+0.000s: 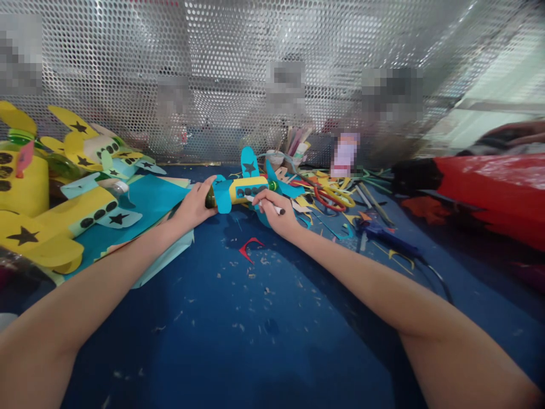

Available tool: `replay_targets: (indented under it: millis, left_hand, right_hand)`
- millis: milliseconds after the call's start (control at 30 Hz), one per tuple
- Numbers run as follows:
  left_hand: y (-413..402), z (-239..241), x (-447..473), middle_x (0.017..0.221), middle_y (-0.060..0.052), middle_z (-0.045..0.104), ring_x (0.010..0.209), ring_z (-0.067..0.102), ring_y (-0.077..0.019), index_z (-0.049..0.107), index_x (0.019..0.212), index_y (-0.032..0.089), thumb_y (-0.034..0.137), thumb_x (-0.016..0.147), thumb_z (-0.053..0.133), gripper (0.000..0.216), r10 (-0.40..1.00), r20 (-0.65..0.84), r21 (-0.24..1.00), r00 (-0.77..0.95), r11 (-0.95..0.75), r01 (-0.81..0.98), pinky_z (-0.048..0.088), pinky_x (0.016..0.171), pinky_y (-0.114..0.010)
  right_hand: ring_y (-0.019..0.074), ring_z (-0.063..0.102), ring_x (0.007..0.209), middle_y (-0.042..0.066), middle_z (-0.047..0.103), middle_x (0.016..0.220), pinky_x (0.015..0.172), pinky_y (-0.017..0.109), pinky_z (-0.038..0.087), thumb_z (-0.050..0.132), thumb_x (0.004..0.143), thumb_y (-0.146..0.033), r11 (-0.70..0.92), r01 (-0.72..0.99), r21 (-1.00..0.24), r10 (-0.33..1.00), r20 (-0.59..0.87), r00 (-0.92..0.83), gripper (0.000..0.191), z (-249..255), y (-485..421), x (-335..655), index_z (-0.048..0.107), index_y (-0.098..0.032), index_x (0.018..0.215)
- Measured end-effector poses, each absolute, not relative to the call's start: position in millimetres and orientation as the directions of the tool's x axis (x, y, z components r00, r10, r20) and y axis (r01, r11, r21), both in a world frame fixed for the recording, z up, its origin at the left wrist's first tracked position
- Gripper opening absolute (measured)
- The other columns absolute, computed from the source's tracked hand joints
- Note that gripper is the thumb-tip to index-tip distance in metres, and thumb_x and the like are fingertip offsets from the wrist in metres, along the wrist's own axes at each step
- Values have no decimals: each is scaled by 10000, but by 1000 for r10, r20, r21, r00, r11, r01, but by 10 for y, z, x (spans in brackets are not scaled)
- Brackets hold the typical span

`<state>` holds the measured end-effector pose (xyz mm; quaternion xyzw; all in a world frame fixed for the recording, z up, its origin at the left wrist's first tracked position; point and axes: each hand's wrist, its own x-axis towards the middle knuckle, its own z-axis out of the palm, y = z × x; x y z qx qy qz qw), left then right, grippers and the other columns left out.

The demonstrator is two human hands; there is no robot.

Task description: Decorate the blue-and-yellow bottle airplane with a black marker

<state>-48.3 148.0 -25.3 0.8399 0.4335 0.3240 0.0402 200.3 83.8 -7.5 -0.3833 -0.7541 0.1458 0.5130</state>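
Observation:
A toy plane made from a plastic bottle (pixel 238 184), wrapped in yellow paper with blue paper wings and tail, lies on its side in front of me. Black ovals run along its yellow body, and a black star (pixel 249 167) marks an upright blue wing. My left hand (pixel 197 203) is closed round its dark bottom end at the left. In my right hand (pixel 276 211) a white marker with a black end (pixel 279 211) is pinched. That hand is against the plane's side near the ovals; the marker's tip is hidden by the fingers.
Finished-looking yellow bottle planes (pixel 91 210) crowd the left, beside blue paper sheets (pixel 147 196). Paper scraps, scissors with orange handles (pixel 334 199) and a blue glue gun (pixel 389 238) with a cord lie to the right. A red curved scrap (pixel 250 248) is nearer.

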Motion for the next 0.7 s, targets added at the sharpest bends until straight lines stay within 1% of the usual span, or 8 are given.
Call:
replay_targets:
  millis: [200,400,500,700]
  left_hand:
    - [1492,-264,-485,1337,-138,560,1178,557,-338,317,1490,225,283,743,769,875,745,518,337,419,-629,701,459,1004,-483]
    - [1493,-256,-487,1401,-138,537,1205,548,-337,312,1489,229,291,758,762,861,734,520,315,438,-641,700,452,1020,-479]
    - [1494,-257,-487,1388,-145,546,1202,545,-340,310,1490,210,289,758,756,861,737,517,305,436,-635,710,449,1024,-487]
    - [1489,-257,-482,1364,-130,561,1164,561,-331,318,1490,227,279,750,759,864,729,533,302,430,-638,708,462,1011,-492]
  right_hand:
    - [167,565,705,3,584,693,697,320,436,426,871,-177,674,421,-607,720,669,-188,212,-76,847,1999,608,-220,771]
    - [167,568,715,2,582,685,700,313,441,429,869,-176,676,422,-604,719,667,-195,211,-71,836,2003,604,-218,758]
    - [169,567,709,3,582,679,697,313,439,430,866,-172,676,426,-602,717,671,-190,212,-71,834,2003,603,-215,752]
    - [157,535,649,-2,565,656,652,306,423,428,866,-178,685,436,-584,713,661,-236,217,-64,827,2003,614,-216,762]
